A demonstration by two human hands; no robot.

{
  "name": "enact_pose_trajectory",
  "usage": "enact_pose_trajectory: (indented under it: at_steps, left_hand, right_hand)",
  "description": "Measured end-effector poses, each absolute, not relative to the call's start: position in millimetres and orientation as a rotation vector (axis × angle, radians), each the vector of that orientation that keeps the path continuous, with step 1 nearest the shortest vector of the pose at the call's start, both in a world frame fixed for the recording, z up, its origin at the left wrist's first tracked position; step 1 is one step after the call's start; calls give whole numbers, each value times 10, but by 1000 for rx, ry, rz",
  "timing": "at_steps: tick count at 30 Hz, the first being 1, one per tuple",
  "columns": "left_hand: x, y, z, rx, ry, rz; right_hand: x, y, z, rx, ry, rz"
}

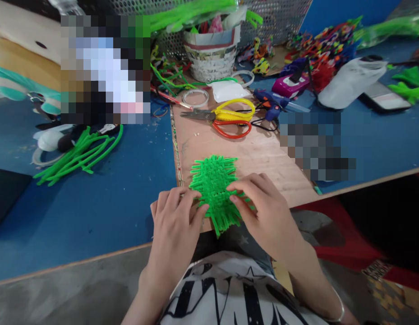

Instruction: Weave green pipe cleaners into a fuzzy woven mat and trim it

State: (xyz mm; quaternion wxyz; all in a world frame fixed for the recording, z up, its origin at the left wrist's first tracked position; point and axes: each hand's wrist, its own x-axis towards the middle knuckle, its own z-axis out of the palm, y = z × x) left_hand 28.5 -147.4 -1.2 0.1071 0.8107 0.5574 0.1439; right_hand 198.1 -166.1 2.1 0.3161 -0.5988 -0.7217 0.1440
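Observation:
A mat woven from bright green pipe cleaners lies at the front edge of the brown board, its loose ends sticking out all round. On its left edge, the thumb and forefinger of my left hand pinch the fringe. My right hand grips the opposite edge between thumb and forefinger, close to a row of small gaps in the weave. Some fringe ends are hidden under my fingers. Beyond the mat rest scissors with one yellow and one red handle.
Loose green pipe cleaners lie on the blue table at left. Behind the scissors stand a white woven basket and a roll of clear tape. A blue glue gun sits right of them. Two patches are blurred out.

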Motion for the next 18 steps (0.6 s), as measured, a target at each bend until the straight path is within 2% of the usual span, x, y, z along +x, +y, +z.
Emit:
enact_pose_trajectory:
  at_steps: [7,12,18]
  left_hand:
    - [311,-1471,-2,2381,1584,437]
    - [336,-1440,-29,2397,1559,428]
    - [385,-1453,-28,2408,1580,428]
  right_hand:
    - [1831,-1572,-37,-1735,-2251,233]
    - [1803,-1564,-42,-1748,-2270,153]
    - [1826,-1561,-77,-1721,-2202,228]
